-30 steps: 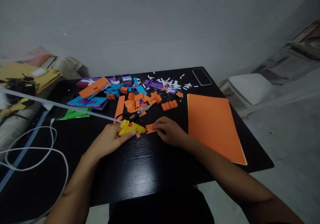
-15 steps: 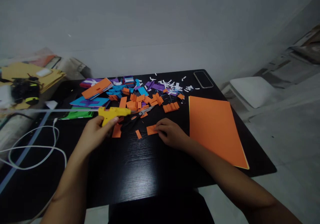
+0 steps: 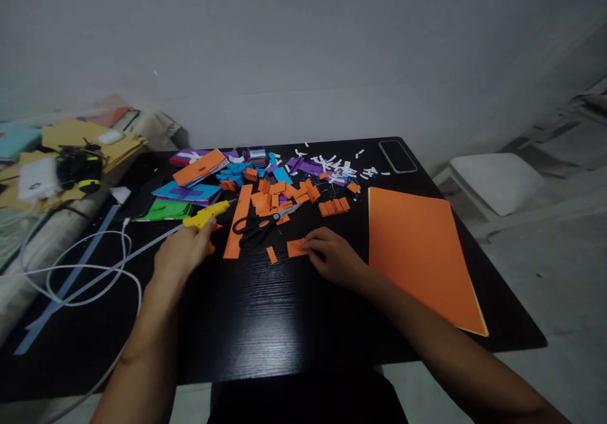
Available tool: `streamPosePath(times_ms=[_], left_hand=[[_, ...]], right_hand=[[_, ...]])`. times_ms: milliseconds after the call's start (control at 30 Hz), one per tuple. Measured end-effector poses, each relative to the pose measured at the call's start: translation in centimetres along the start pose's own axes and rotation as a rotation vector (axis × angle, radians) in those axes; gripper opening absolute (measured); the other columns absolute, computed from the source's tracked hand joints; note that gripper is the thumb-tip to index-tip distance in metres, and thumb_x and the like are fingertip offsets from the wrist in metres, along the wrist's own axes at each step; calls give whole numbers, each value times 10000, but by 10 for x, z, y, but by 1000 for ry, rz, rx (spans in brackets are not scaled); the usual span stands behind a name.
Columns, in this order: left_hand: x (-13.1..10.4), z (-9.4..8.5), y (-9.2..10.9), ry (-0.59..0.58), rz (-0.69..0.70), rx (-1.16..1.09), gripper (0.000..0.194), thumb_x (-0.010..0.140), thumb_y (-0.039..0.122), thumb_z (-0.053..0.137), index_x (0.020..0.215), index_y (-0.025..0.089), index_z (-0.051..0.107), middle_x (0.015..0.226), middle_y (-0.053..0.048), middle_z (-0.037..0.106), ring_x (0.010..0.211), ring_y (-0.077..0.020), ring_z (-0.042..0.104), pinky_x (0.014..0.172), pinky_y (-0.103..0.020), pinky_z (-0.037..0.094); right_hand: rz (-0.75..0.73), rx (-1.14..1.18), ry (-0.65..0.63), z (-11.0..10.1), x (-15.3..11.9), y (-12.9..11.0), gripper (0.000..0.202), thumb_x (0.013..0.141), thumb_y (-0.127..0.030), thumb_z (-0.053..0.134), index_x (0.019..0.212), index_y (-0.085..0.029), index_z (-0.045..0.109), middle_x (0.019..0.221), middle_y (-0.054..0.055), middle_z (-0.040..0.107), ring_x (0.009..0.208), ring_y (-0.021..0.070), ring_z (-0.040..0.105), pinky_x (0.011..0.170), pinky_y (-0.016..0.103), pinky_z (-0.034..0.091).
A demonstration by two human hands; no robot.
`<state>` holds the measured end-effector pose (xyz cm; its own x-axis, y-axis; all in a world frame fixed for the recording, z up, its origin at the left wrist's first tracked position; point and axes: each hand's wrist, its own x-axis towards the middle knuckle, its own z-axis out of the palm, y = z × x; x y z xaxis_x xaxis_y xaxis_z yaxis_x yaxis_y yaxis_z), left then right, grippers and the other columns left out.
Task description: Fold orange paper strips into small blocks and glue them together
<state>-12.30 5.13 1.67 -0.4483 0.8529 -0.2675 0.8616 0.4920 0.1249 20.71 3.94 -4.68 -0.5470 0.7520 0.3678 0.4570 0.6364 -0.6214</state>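
My left hand (image 3: 183, 254) grips a yellow glue gun (image 3: 205, 216) low over the black table (image 3: 265, 323), its nozzle pointing right toward a long orange strip (image 3: 238, 221). A clear glue stick (image 3: 142, 247) trails from the gun's back to the left. My right hand (image 3: 332, 256) rests on the table with its fingertips pressing a small orange paper piece (image 3: 296, 248). A smaller orange scrap (image 3: 272, 254) lies just left of it. Black-handled scissors (image 3: 258, 227) lie between the two hands.
A heap of orange, blue and purple paper pieces (image 3: 279, 190) fills the table's far middle. A large orange sheet (image 3: 420, 247) lies to the right, a phone (image 3: 397, 156) at the far right corner. White cable (image 3: 90, 272) loops at the left. Coloured card stacks (image 3: 190, 184) sit far left.
My left hand has carried the glue gun away from the small orange piece, leftward and down toward the table. My right hand has stayed on the piece.
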Motion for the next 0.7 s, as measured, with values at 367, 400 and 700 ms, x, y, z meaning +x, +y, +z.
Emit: streamPosePath(times_ms=[367,400,700], left_hand=[[8,6,-6,-86,36,76,746,978,624,206,1013,156,786,1001,-226,774,1039,-419,719,799,-435,523],[8,5,-5,-88,27,78,738,979,617,215,1029,151,785,1007,-229,774,1034,-420,720,796,-440,524],[-15,-11,6,121,-28,92,620,930,650,411,1091,132,712,1100,-266,736,1004,-478,700,714,-482,512]], right_hand=[[-15,-6,3,0,1,0,225,867,-13,611,965,-148,762,1029,126,714,987,240,671,869,383,582],[-16,-8,2,0,1,-1,225,868,-15,612,969,-148,763,1031,125,714,988,238,671,871,379,582],[-9,11,21,1,0,-2,215,889,-21,603,982,-148,749,1026,119,716,985,229,669,873,375,584]])
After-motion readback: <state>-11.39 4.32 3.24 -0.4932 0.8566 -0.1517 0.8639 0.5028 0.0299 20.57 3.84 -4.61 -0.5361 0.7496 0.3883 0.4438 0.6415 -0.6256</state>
